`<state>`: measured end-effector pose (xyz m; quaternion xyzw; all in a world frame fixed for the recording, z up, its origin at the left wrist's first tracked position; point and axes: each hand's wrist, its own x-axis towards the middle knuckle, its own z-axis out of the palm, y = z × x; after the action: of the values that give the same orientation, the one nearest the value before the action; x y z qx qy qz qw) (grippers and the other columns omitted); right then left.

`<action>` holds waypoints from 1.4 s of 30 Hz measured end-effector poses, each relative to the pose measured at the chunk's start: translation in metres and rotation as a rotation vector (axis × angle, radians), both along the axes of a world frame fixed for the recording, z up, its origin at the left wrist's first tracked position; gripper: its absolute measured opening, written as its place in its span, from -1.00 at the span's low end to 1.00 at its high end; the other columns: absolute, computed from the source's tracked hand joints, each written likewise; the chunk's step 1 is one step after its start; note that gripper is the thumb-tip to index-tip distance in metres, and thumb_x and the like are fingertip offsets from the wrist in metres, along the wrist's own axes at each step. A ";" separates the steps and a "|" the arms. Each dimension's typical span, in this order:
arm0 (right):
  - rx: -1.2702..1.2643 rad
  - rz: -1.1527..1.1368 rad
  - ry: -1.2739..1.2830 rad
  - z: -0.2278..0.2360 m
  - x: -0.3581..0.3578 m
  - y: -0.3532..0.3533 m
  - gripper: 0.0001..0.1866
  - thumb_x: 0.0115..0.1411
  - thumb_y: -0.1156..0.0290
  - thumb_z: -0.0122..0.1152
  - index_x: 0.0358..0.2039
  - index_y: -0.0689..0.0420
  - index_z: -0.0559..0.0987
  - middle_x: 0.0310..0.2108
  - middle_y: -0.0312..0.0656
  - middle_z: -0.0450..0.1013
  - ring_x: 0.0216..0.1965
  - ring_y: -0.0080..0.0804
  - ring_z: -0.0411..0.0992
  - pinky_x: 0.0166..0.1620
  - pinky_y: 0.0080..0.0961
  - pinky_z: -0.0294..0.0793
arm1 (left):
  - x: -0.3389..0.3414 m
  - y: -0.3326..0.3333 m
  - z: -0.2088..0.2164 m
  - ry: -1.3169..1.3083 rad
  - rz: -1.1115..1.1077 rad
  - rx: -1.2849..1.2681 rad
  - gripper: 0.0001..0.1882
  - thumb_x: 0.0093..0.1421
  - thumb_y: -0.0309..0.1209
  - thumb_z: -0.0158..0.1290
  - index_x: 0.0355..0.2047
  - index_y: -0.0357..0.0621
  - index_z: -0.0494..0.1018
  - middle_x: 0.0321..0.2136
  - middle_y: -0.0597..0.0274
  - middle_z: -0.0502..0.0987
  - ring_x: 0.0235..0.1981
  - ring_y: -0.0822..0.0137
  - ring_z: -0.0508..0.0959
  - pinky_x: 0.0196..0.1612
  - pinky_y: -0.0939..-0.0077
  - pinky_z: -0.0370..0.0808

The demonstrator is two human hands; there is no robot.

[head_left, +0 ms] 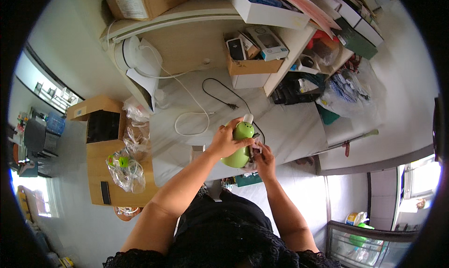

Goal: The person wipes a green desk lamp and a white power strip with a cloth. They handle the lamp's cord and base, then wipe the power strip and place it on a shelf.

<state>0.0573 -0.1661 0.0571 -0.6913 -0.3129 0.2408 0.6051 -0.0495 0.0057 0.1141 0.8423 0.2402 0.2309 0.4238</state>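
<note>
My left hand (225,140) is wrapped round the upper part of a light-green, rounded, bottle-like object (236,158) with a white tip (248,118) and small dark dots near its top. It is held tilted above the front of the marble-patterned desk. My right hand (265,163) pinches a crumpled pale pink and grey cloth (256,149) against the object's right side. A black cord (241,95) with a plug (232,106) lies on the desk behind; its other end runs out of sight near my right hand.
A white cable (191,97) trails over the desk (280,123) from a white lamp-like fixture (135,52). Behind stands an open cardboard box (252,67) of small boxes. On the left, a wooden table (96,162) carries plastic bags (128,172) and a phone (105,192). Bagged items (351,92) sit right.
</note>
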 end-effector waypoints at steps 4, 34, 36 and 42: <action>0.160 -0.089 0.135 0.015 0.016 -0.016 -0.66 0.23 0.50 0.07 0.03 0.28 0.46 -0.01 -0.19 0.34 -0.03 -0.44 0.35 0.02 -0.55 0.33 | 0.006 -0.002 0.001 -0.010 -0.116 -0.134 -0.10 -0.04 0.08 0.28 0.21 -0.10 0.22 -0.11 -0.04 0.53 -0.02 0.09 0.52 0.02 0.27 0.43; -0.240 0.263 -0.850 0.126 0.050 -0.016 0.01 -0.26 0.18 0.50 0.26 -0.08 0.24 0.24 0.11 0.11 0.26 0.18 0.07 0.24 -0.06 0.14 | 0.044 -0.087 0.009 -0.480 0.221 -0.897 -0.36 0.08 -0.69 0.10 0.11 -0.16 0.06 -0.10 0.08 0.41 -0.06 0.28 0.45 -0.02 0.48 0.45; -0.273 0.316 -0.848 0.119 0.061 -0.018 0.08 -0.36 0.19 0.52 0.26 -0.09 0.22 0.20 0.09 0.16 0.22 0.17 0.12 0.21 -0.06 0.21 | 0.044 -0.083 0.002 -0.410 0.180 -0.846 -0.36 0.06 -0.64 0.17 0.09 -0.14 0.10 -0.16 0.10 0.45 -0.11 0.29 0.48 -0.10 0.47 0.48; -0.216 0.230 -0.830 0.103 0.069 -0.018 -0.07 -0.25 0.26 0.48 0.21 -0.03 0.28 0.11 0.07 0.26 0.09 0.10 0.25 0.13 -0.15 0.33 | 0.031 -0.045 0.025 0.021 -0.060 -0.076 -0.27 -0.12 -0.42 0.36 0.05 -0.08 0.24 -0.17 0.09 0.46 -0.06 0.14 0.43 0.01 0.24 0.38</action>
<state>0.1260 -0.1840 0.1606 -0.7495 -0.5773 0.0398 0.3216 -0.0182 -0.0391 0.1389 0.8349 0.2280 0.1999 0.4594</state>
